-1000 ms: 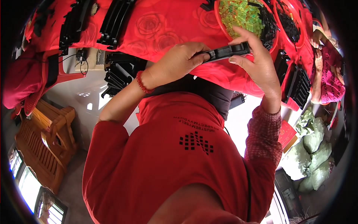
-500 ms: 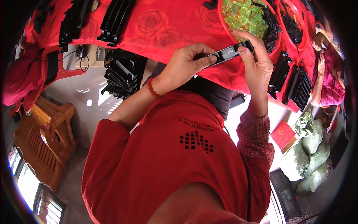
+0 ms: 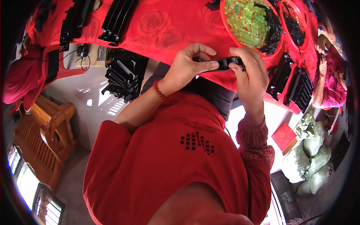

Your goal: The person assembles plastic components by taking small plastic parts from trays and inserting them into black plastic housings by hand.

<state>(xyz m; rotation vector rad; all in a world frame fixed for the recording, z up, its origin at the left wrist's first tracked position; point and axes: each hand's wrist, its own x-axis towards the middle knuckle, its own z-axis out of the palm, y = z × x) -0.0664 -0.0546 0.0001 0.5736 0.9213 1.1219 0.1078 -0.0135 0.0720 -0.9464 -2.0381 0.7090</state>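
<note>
black and slim, a long part (image 3: 224, 64) is held level between two hands, just above the near edge of the red-clothed table (image 3: 183, 17). the left hand (image 3: 188, 64) pinches one end between thumb and fingers; the right hand (image 3: 252, 71) curls closed around the other end. beyond the right hand, a red basin (image 3: 226, 25) holds yellow-green pieces (image 3: 245, 24) beside black pieces (image 3: 273, 32).

Free passage over cloth (image 3: 157, 22) between left hand (image 3: 190, 63) and black strips (image 3: 118, 20)
</note>
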